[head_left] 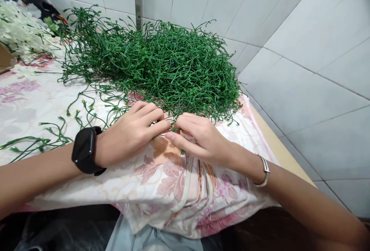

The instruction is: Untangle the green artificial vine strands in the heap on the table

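Observation:
My left hand [141, 125] and my right hand [199, 135] meet over the front of the table, fingertips almost touching. Between them shows a bit of thin green artificial flower stem [172, 124], which both pinch; most of it is hidden by the fingers. Both hands are closed. Just behind them rises a big tangled heap of green artificial stems [185, 66]. Several loose stems [43, 141] lie on the cloth around my left wrist and forearm.
A floral tablecloth [115, 183] covers the table and hangs bunched at the front edge. White artificial flowers [24, 31] are piled at the far left, beside part of a cardboard box [5, 58]. Tiled walls [312, 73] stand behind and at right.

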Demonstrator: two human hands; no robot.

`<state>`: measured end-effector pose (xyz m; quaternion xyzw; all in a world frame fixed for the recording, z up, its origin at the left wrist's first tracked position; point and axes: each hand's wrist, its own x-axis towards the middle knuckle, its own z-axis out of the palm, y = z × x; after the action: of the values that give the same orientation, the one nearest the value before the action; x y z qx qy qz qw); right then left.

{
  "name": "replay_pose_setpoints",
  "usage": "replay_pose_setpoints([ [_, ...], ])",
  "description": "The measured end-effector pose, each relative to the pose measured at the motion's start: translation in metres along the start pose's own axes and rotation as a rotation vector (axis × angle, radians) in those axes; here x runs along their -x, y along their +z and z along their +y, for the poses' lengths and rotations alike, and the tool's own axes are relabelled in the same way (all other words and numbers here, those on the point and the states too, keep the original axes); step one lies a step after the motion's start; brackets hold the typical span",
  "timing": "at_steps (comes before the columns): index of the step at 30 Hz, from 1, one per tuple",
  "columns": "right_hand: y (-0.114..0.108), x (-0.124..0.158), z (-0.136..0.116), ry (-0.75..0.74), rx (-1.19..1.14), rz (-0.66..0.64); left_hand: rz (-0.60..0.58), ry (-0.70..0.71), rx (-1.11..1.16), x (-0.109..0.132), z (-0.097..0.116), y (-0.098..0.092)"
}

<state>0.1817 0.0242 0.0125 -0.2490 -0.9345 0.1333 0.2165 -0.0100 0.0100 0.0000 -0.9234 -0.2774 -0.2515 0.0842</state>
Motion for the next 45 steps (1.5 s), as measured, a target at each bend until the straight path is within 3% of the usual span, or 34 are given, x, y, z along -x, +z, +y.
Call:
replay_pose_setpoints([
  [5,-0.001,0.004,-0.001,0.133,-0.581,-0.103,-0.069,0.038,0.347,-0.002,0.002,-0.012],
  [9,-0.013,0.003,0.003,0.175,-0.898,0.137,-0.067,-0.01,0.545,-0.003,-0.007,-0.023],
  [12,-0.024,-0.002,0.01,0.154,-0.75,0.305,-0.001,-0.121,0.547,-0.002,-0.018,-0.021],
  [15,-0.022,-0.004,0.017,0.177,-0.311,0.368,0.057,-0.202,0.439,-0.002,-0.023,-0.013],
  [18,-0.012,-0.004,0.02,0.12,0.084,0.337,0.073,-0.246,0.365,-0.002,-0.02,-0.005],
  [20,-0.006,-0.003,0.019,0.04,0.153,0.273,0.083,-0.233,0.348,-0.002,-0.017,-0.003],
  [27,0.002,0.0,0.01,-0.103,0.159,0.209,0.148,-0.073,0.333,-0.003,-0.008,-0.004],
  [37,0.006,0.0,0.0,-0.015,-0.108,0.225,0.04,0.018,0.405,-0.003,0.007,-0.006],
  [45,0.006,0.002,-0.002,0.052,-0.269,0.328,0.109,-0.031,0.446,-0.003,0.01,-0.009],
])
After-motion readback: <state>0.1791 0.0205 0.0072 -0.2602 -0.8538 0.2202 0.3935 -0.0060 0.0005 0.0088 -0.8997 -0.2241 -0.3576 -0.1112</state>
